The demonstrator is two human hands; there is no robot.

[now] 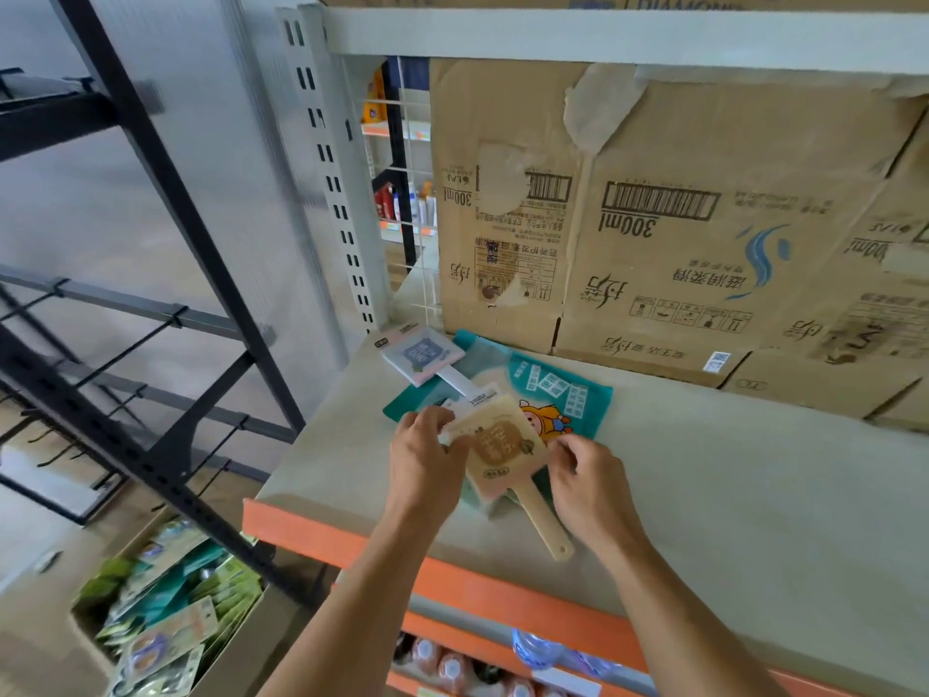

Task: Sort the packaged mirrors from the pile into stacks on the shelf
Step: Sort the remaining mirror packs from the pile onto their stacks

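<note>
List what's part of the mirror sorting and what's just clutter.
Job: beige mirror, gripped by left hand and right hand; pink mirror; teal packs underneath; shelf.
Clutter: cardboard cartons; black rack; bottles below; floor box of packets (possibly the pile).

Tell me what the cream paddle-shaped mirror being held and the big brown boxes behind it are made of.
The cream paddle-shaped mirror looks like plastic, possibly light wood: smooth matte handle with a hanging hole; its wrapping is too blurred to judge. The big brown boxes are matte cardboard, probably corrugated: creased corners, printed barcodes, peeling tape.
</note>
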